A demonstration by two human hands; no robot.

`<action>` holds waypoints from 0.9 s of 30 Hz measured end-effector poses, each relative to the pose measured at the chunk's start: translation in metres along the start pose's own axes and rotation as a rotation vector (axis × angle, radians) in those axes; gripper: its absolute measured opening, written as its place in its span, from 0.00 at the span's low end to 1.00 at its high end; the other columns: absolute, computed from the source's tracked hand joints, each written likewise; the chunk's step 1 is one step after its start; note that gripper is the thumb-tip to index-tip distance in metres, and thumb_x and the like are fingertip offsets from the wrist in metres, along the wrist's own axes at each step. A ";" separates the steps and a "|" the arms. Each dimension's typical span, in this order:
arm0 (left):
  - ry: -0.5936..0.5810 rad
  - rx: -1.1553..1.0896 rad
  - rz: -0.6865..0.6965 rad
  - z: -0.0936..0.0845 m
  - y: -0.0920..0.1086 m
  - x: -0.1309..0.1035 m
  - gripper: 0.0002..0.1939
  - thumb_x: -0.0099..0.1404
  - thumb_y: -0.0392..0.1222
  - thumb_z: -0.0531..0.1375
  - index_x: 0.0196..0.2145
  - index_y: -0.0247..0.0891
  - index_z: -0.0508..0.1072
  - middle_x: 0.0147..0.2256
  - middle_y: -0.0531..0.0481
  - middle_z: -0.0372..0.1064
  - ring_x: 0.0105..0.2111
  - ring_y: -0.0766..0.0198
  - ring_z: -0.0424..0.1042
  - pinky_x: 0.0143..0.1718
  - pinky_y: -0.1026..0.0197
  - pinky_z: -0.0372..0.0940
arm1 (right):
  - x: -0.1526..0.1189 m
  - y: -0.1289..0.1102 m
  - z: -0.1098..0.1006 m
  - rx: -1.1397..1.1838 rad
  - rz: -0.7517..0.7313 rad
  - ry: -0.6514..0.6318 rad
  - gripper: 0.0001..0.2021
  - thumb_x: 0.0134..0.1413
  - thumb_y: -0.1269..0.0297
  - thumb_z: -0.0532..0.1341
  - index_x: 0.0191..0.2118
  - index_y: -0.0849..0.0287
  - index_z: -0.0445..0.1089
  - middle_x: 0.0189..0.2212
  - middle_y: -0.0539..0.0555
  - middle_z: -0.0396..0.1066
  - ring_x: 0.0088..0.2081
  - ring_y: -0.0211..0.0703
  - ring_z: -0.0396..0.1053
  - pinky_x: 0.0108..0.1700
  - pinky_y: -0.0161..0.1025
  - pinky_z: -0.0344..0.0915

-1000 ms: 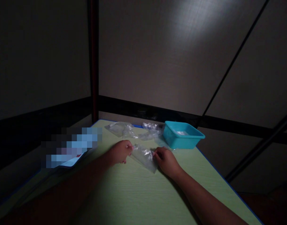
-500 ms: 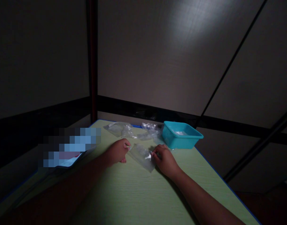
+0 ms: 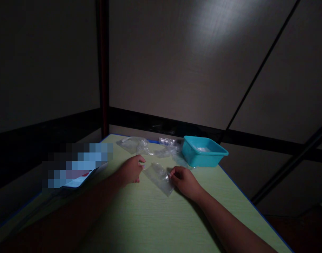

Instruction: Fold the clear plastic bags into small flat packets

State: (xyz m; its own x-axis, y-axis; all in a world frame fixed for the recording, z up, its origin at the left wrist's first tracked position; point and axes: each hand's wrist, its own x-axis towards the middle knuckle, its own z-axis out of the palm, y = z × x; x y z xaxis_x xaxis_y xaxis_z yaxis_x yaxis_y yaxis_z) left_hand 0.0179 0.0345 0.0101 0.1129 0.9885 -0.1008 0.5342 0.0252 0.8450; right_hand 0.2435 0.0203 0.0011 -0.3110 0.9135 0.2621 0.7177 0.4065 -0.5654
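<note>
A clear plastic bag (image 3: 158, 176) lies on the table between my hands. At its left corner is my left hand (image 3: 131, 170), with thumb and forefinger apart and nothing visibly gripped between them. My right hand (image 3: 185, 181) pinches the bag's right edge, fingertips pressed together. Behind them, more clear plastic bags (image 3: 133, 144) lie crumpled along the far edge. To the right of these stands a turquoise plastic basket (image 3: 207, 160) with something pale and clear inside it.
The light green table (image 3: 152, 221) has a blue edge and meets the dark wall panels (image 3: 163, 77) at the back. On the left a lit screen device (image 3: 79, 181) leans at an angle, partly blurred out by pixelation.
My left thumb and forefinger have parted and let go of the bag's left corner. The bag lies flatter now. My right hand has shifted only slightly and still pinches its edge.
</note>
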 end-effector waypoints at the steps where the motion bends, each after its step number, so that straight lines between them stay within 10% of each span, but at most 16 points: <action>1: 0.000 -0.007 -0.006 0.000 0.001 -0.001 0.10 0.62 0.32 0.47 0.42 0.35 0.60 0.12 0.63 0.54 0.10 0.70 0.58 0.11 0.72 0.50 | 0.000 0.000 0.000 -0.009 0.000 0.003 0.08 0.49 0.67 0.54 0.25 0.60 0.67 0.23 0.50 0.69 0.27 0.37 0.64 0.28 0.31 0.55; 20: -0.009 0.030 -0.026 0.002 -0.001 0.001 0.09 0.61 0.34 0.48 0.41 0.35 0.61 0.17 0.59 0.60 0.12 0.71 0.61 0.13 0.71 0.53 | -0.002 -0.010 0.004 -0.195 -0.045 0.086 0.07 0.51 0.67 0.54 0.29 0.58 0.69 0.23 0.51 0.68 0.30 0.39 0.63 0.32 0.32 0.55; 27: 0.306 0.394 0.511 0.007 0.005 -0.008 0.09 0.58 0.40 0.56 0.37 0.38 0.70 0.38 0.46 0.66 0.40 0.59 0.67 0.44 0.59 0.61 | -0.002 -0.010 0.004 -0.208 -0.050 0.091 0.07 0.51 0.68 0.54 0.29 0.58 0.69 0.24 0.51 0.68 0.29 0.39 0.63 0.31 0.32 0.54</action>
State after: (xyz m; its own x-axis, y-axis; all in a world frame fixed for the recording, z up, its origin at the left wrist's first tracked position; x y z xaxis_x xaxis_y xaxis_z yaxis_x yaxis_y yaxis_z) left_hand 0.0250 0.0253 0.0114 0.2203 0.8614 0.4577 0.7472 -0.4507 0.4885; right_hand 0.2341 0.0140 0.0030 -0.2986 0.8836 0.3606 0.8187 0.4314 -0.3791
